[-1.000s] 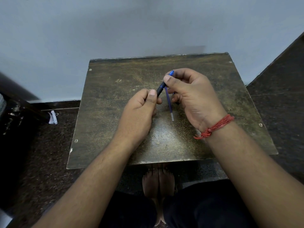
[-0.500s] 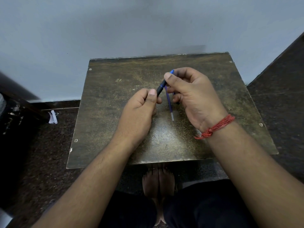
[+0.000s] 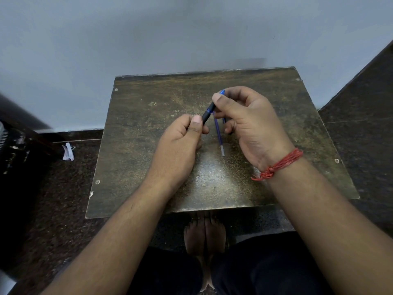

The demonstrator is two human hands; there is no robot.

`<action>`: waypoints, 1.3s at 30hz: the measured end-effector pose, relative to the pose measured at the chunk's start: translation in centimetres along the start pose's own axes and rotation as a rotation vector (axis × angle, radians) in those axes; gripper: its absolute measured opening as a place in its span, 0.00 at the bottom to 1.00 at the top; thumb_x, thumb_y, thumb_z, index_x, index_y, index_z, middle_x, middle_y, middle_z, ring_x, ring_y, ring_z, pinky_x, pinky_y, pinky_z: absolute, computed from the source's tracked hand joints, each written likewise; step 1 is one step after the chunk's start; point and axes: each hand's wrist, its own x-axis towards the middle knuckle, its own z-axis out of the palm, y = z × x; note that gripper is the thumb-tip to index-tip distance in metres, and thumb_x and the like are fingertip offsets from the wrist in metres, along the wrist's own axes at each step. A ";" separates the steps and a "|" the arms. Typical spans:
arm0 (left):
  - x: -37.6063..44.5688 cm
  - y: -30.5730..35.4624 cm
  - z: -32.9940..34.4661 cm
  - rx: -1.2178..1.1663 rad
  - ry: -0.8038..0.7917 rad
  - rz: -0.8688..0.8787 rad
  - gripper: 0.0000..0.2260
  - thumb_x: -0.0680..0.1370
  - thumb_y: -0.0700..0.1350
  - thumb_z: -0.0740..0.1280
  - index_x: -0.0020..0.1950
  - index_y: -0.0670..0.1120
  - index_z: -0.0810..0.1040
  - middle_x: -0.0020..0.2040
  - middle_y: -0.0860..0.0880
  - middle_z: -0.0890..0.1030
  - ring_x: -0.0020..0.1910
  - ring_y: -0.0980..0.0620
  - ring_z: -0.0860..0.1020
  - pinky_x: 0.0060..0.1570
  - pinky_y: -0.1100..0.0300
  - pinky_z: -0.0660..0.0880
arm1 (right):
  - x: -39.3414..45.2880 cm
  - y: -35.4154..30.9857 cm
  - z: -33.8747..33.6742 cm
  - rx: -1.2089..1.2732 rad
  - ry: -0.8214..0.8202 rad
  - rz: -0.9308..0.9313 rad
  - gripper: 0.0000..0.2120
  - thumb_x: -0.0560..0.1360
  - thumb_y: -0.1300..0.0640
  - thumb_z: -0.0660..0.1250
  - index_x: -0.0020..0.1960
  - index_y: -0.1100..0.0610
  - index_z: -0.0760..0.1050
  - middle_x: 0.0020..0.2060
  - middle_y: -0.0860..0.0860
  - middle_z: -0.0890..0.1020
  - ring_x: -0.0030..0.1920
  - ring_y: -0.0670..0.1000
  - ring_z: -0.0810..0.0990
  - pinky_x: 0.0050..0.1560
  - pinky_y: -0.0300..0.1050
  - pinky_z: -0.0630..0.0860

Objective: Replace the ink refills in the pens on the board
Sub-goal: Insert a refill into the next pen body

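Both my hands hold a blue pen with a black grip [image 3: 208,112] above the middle of the worn brown board [image 3: 136,158]. My left hand [image 3: 180,145] pinches the black grip end between thumb and fingers. My right hand [image 3: 246,122] grips the blue upper barrel, thumb on top. A thin blue ink refill [image 3: 218,134] lies on the board between my two hands, its pale end pointing towards me. Another dark blue piece [image 3: 223,120] shows just under my right fingers, mostly hidden.
The board sits against a pale wall, on a dark speckled floor. A crumpled bit of white paper [image 3: 68,152] lies on the floor to the left. My bare feet [image 3: 205,235] show below the board's near edge. Dark furniture stands at the far left.
My hands and the pen have barely shifted; the right hand has risen very slightly. The refill on the board has stayed in place.
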 end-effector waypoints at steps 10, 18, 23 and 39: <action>0.0 0.1 0.1 0.004 -0.002 0.001 0.15 0.82 0.58 0.59 0.46 0.49 0.78 0.26 0.57 0.67 0.25 0.58 0.62 0.29 0.59 0.58 | -0.2 -0.5 0.0 0.016 -0.026 0.010 0.09 0.75 0.66 0.67 0.50 0.57 0.83 0.44 0.53 0.87 0.45 0.51 0.83 0.37 0.42 0.71; 0.0 0.0 0.1 -0.008 0.002 -0.008 0.15 0.81 0.59 0.59 0.45 0.51 0.78 0.26 0.57 0.67 0.24 0.58 0.62 0.30 0.59 0.58 | -0.2 -0.4 0.0 0.079 -0.026 0.069 0.06 0.75 0.65 0.69 0.52 0.59 0.79 0.47 0.56 0.86 0.45 0.51 0.82 0.35 0.40 0.72; -0.1 0.0 0.1 0.015 0.002 -0.006 0.16 0.81 0.59 0.59 0.45 0.51 0.78 0.27 0.57 0.68 0.25 0.59 0.63 0.30 0.58 0.59 | 0.0 0.0 0.0 0.004 -0.002 0.035 0.04 0.74 0.58 0.74 0.45 0.55 0.79 0.38 0.49 0.84 0.38 0.48 0.81 0.32 0.40 0.71; 0.0 -0.3 0.1 0.038 -0.008 0.001 0.16 0.81 0.60 0.59 0.45 0.51 0.79 0.27 0.57 0.68 0.25 0.58 0.63 0.31 0.58 0.59 | 0.5 -0.9 -0.8 0.312 0.149 0.002 0.06 0.76 0.66 0.68 0.49 0.57 0.79 0.44 0.54 0.84 0.40 0.48 0.80 0.32 0.38 0.69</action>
